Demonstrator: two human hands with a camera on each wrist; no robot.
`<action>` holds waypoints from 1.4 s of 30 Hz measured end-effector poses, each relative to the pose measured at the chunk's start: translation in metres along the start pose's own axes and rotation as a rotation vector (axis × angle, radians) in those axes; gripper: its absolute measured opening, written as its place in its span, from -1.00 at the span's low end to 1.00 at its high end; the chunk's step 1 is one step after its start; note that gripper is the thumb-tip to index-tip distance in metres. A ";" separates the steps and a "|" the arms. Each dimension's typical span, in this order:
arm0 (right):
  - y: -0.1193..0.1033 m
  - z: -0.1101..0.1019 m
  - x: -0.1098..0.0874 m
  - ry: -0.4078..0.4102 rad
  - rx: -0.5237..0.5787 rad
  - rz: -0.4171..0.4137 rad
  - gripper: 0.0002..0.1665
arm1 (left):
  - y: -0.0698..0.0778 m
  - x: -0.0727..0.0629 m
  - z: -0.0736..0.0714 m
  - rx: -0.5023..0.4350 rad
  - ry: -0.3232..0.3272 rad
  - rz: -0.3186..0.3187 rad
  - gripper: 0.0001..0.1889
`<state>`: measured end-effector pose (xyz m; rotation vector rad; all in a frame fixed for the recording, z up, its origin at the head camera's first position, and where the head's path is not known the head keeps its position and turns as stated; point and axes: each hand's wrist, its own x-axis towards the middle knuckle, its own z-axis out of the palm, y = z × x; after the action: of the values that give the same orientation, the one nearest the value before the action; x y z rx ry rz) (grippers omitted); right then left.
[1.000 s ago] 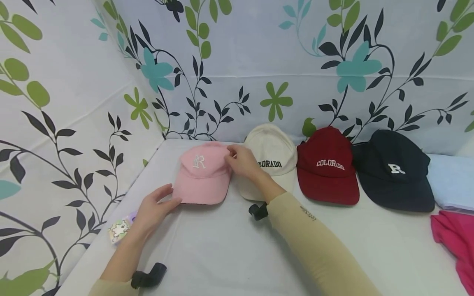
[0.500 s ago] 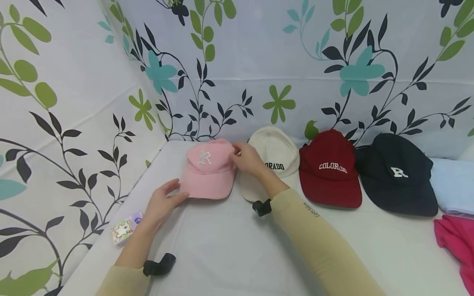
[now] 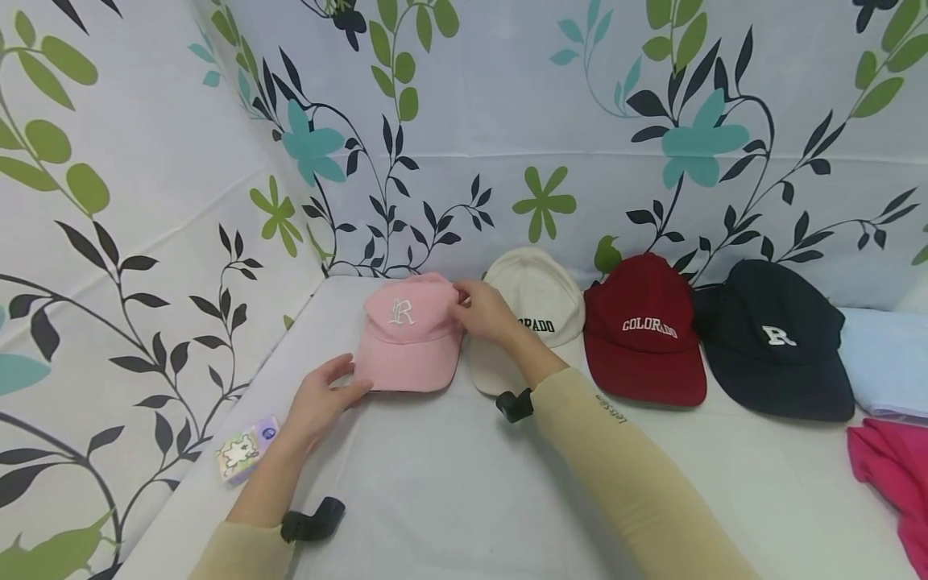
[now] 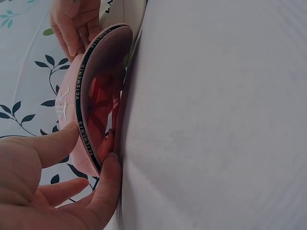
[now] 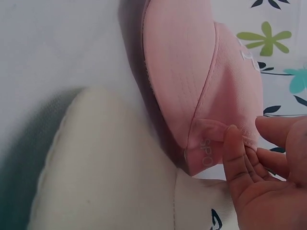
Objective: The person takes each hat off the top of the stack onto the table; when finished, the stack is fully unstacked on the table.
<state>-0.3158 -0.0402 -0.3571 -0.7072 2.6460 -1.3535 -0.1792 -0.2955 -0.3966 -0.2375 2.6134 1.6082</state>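
Observation:
A pink baseball cap (image 3: pixel 409 366) with a white R on its front rests on the white table, brim toward me. My left hand (image 3: pixel 319 403) pinches the left corner of its brim; in the left wrist view the thumb (image 4: pixel 60 143) lies on the brim's dark lettered edge, with a finger at the underside. At the crown's right side my right hand (image 3: pixel 484 310) holds the fabric by its lower edge, fingertips bent there in the right wrist view. The cream cap (image 3: pixel 536 282) stands just right of the pink one, partly hidden behind my right hand and forearm.
Rightward in the row come a dark red cap (image 3: pixel 641 370) and a navy cap (image 3: pixel 768 379). Folded light blue cloth (image 3: pixel 884 358) and bright pink cloth (image 3: pixel 892 475) lie at the far right. A small patterned packet (image 3: pixel 246 451) sits by the left forearm. Leaf-printed fabric (image 3: pixel 464 97) hangs behind.
Both hands have shifted the pink cap slightly away from me and turned it a little straighter, mostly in the first half second. The hands keep their places on it.

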 end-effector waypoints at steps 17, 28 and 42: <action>0.003 0.001 -0.002 -0.043 -0.029 0.004 -0.38 | 0.001 0.004 -0.003 0.073 0.007 -0.024 -0.20; 0.004 0.000 -0.008 -0.057 -0.002 0.003 -0.43 | 0.002 0.003 -0.003 0.064 0.003 -0.025 -0.22; 0.006 -0.021 -0.014 -0.085 0.076 0.028 -0.27 | 0.014 -0.005 -0.009 0.065 0.041 -0.033 -0.11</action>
<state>-0.3116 -0.0152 -0.3510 -0.6993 2.5156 -1.3765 -0.1765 -0.2971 -0.3799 -0.3113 2.6720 1.5206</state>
